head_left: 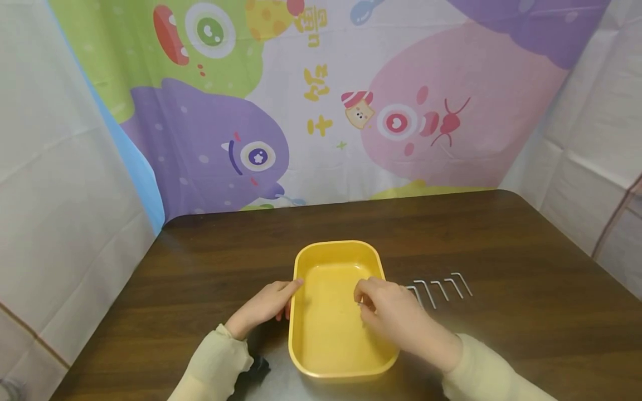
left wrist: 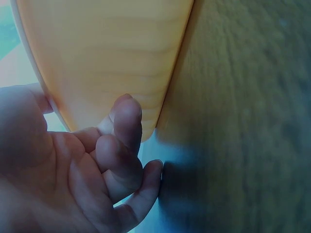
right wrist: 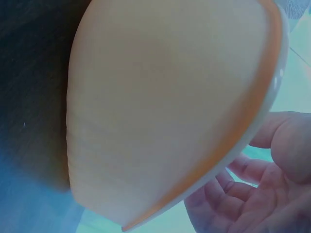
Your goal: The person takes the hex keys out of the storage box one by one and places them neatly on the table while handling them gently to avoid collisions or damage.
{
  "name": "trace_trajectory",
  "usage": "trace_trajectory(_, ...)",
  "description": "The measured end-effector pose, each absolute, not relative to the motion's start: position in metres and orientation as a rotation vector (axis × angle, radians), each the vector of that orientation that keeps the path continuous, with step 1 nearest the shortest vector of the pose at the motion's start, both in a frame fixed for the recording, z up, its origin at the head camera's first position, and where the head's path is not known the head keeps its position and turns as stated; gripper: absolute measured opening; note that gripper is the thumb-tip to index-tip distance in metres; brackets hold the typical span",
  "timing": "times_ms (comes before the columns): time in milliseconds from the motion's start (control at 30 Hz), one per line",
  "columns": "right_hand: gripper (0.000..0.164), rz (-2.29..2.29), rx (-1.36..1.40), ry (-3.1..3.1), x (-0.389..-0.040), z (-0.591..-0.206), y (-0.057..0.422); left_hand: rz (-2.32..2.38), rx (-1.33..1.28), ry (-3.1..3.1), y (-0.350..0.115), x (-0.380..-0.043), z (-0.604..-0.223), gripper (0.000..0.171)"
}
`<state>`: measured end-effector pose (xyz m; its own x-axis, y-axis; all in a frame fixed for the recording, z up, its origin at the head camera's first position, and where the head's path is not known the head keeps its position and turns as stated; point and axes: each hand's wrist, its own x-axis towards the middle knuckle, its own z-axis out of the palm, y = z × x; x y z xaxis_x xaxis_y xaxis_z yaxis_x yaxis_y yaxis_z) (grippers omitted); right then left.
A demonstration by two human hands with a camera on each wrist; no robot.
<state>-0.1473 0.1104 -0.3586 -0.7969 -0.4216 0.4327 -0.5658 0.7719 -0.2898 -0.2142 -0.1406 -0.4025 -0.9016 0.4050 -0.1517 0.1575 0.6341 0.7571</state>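
Observation:
A yellow rectangular plastic tray point(head_left: 333, 334) with rounded corners stands on the table. My left hand point(head_left: 266, 303) grips its left side, thumb over the rim and fingers against the outer wall point(left wrist: 107, 58). Over the right rim reaches my right hand point(head_left: 393, 314), its thumb and fingers bent together inside the tray. A tiny glint of metal shows at those fingertips; it looks like the end of a hex key point(head_left: 359, 303), mostly hidden by the hand. In the right wrist view, the right hand point(right wrist: 243, 194) is partly behind the rim. Several L-shaped hex keys point(head_left: 439, 289) lie in a row right of the tray.
The dark wooden table point(head_left: 225, 239) extends around the tray. A small black object point(head_left: 258, 368) lies by the left sleeve. A cartoon-printed cloth point(head_left: 321, 167) hangs behind the table's far edge, and pale cloth covers both sides.

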Motion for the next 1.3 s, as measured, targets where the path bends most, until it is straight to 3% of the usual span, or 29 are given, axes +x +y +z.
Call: trace_trajectory(1300, 0.017, 0.792, 0.503, -2.483, -0.178, -0.334, 0.163, 1.146, 0.470, 2.545, -0.140, -0.211, -0.400, 0.055)
